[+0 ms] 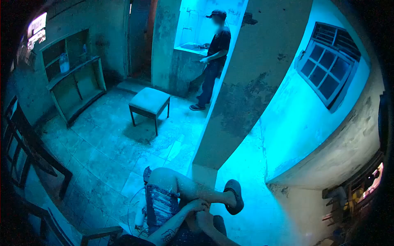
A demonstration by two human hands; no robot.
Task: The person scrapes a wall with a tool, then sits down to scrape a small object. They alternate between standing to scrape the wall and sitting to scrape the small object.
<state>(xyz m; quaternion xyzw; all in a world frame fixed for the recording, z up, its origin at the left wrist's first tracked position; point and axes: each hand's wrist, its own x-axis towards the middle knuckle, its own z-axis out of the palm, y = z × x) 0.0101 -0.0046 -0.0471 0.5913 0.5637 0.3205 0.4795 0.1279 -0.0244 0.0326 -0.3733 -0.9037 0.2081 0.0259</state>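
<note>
My left hand [198,205] rests just below my crossed shin [205,193], its fingers bent and closed. Pressed against it is my right hand [204,220], also with curled fingers. The two hands meet over my lap. Whether anything small is between them, I cannot make out. A tattoo marks my left forearm [170,231]. Frayed denim shorts [162,207] cover my thigh, and a dark clog [234,197] is on the foot of the raised leg.
A cushioned stool [150,100] stands on the tiled floor. Beyond it, a person in dark clothes [217,47] stands by a sink counter [191,48]. A low shelf [78,88] holds a bottle [64,63]. A wide pillar [250,82] rises ahead; dark chair frames [37,151] are at left.
</note>
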